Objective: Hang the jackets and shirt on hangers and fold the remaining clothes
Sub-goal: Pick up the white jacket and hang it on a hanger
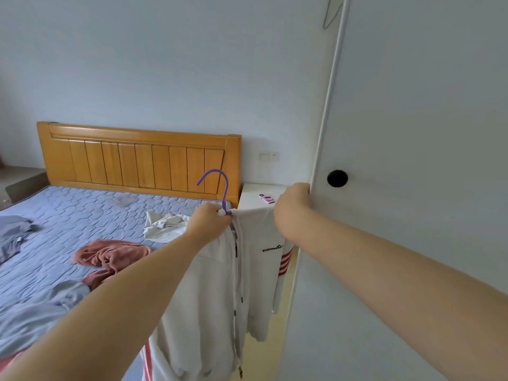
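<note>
Head view: left hand gripping neck of purple hanger. White jacket dangling from it beside bed. Right hand curling fingers round wardrobe door edge. Jacket looking soft, light, slip-prone, so hanger neck seeming safest hold. Hanger shoulders hiding under cloth; wardrobe rail out of sight.

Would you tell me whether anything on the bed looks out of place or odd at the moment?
Yes: a faint darker stain marks the mattress near the headboard, and a white shirt, a rust-coloured garment and blue-grey clothes lie crumpled and unfolded across it. Nothing looks odd about the white jacket on the purple hanger.
</note>
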Tool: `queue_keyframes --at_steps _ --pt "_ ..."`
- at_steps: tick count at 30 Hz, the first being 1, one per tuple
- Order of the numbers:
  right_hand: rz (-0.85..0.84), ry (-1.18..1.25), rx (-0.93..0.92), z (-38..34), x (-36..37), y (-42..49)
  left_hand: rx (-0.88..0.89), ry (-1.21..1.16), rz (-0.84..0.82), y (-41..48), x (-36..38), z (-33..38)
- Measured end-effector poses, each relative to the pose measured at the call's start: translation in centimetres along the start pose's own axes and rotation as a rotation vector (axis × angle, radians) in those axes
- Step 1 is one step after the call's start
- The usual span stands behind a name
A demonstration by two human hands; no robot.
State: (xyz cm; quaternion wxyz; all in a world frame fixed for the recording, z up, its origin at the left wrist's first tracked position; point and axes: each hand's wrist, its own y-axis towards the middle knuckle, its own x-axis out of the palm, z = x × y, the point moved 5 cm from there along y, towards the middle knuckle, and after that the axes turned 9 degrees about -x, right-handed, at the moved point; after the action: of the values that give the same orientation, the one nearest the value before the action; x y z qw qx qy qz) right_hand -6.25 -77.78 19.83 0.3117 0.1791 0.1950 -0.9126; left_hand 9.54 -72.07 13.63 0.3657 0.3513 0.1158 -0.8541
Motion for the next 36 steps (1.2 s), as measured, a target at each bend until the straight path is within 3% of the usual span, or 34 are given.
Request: queue_keyframes --at_steps 2,5,8,13,20,23,26,28,31,36 --pt "-0.046 0.149 0.039 -2.3 -0.5 -1.3 0.025 0.002 -0.021 -1.5 -1.3 -1.4" --pt "0.015 0.312 0.163 -4.0 -2.2 -2.8 0.04 -0.02 -0.057 -3.7 -3.5 -4.0" --pt "0.209 0.594 0.27 -4.4 -4.5 -3.2 0.025 -0.061 -0.067 -5.7 -6.7 -6.8" --pt "0.459 0.779 0.173 -5.9 -7.2 -2.7 0.066 -0.073 -0.093 -7.4 -11.1 -10.0" --pt "0.359 0.899 0.463 -5.6 -3.5 -0.5 0.129 -0.004 -0.134 -4.6 -11.7 -10.3" --pt "0.457 1.295 0.465 -5.7 -4.9 2.2 0.141 0.013 -0.156 -2.4 -11.0 -9.6" --pt "0.466 1.838 0.247 -6.8 -7.5 6.3 0.148 0.007 -0.166 0.6 -10.1 -9.0" --pt "0.446 2.013 0.203 -6.9 -8.7 9.5 0.151 0.0 -0.158 3.2 -9.4 -8.4" --pt "0.508 1.867 0.223 -5.5 -8.8 14.0 0.162 -0.004 -0.145 7.4 -8.0 -6.5" --pt "0.665 1.593 0.446 -2.2 -5.1 19.0 0.197 -0.017 -0.127 13.9 -4.3 -2.2"
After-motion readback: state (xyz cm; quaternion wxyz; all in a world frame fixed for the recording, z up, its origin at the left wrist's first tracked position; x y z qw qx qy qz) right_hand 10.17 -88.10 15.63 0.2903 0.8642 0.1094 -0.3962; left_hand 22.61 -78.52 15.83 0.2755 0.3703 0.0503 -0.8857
